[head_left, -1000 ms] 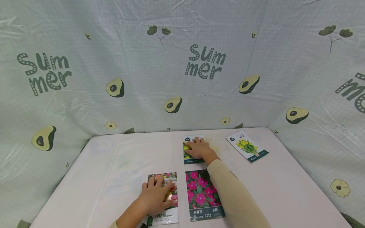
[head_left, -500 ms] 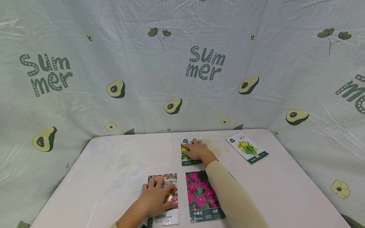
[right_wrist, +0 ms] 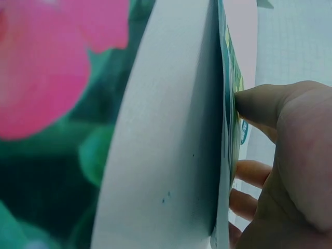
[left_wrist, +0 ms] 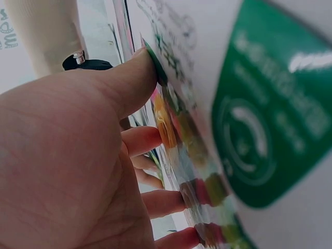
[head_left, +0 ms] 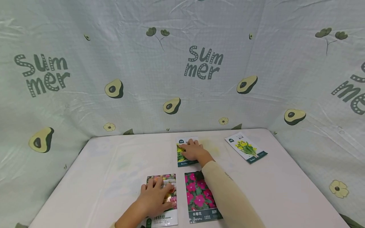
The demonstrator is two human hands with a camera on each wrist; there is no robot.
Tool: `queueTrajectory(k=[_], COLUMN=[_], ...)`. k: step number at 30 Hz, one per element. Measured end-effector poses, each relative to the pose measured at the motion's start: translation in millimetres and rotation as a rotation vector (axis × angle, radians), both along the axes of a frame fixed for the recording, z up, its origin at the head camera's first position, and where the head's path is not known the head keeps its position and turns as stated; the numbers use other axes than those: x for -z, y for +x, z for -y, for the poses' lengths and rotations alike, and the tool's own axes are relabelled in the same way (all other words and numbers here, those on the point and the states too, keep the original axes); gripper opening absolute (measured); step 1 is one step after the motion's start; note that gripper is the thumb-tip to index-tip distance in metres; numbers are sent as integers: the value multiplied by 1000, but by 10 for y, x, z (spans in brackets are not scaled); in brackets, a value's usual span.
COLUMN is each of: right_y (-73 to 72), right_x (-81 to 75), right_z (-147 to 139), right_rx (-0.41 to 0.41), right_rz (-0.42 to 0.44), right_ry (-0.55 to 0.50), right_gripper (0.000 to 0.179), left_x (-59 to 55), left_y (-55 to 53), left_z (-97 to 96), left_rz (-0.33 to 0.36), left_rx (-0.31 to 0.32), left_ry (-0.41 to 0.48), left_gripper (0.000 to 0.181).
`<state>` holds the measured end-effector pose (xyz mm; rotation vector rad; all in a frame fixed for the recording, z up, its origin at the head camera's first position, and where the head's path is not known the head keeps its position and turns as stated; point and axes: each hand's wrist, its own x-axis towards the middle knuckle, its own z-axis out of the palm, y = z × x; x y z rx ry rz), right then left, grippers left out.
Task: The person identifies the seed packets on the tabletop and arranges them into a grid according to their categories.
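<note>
My left hand [head_left: 154, 197] rests on a seed packet [head_left: 166, 218] printed with mixed pink, white and orange flowers. Its spread fingertips and thumb touch the packet's face in the left wrist view. Farther out, my right hand [head_left: 193, 150] presses from above on a yellow-flower seed packet [head_left: 182, 160], covering much of its picture. That packet's near edge stands slightly off the table in the right wrist view. Between the hands lies a magenta-flower packet [head_left: 199, 199], partly hidden beneath the right sleeve.
Another yellow-flower packet [head_left: 246, 148] lies askew at the table's back right. The pale table [head_left: 114, 177] is bounded by a hanging cloth [head_left: 137, 76] with avocado prints at the back and sides.
My right hand has slid the far yellow-flower packet a little to the left, bringing it nearer to lining up with the left hand's packet. My left hand stays on its packet.
</note>
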<state>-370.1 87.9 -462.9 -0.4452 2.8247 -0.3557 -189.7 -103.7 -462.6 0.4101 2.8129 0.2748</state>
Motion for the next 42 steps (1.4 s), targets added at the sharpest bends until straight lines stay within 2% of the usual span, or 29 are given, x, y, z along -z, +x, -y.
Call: queueTrajectory(k=[14,42], right_y=[50,82], right_x=[-44,-54], right_z=[24,133], right_rx=[-22,-38], right_rz=[16,15], right_ry=[19,38], right_gripper=[52,54], left_x=[6,-7], left_y=[20,30], left_z=[-25,-34], left_rz=[-37,-42], left_rx=[2,13], left_ry=[-10,-15], left_gripper=[60,58])
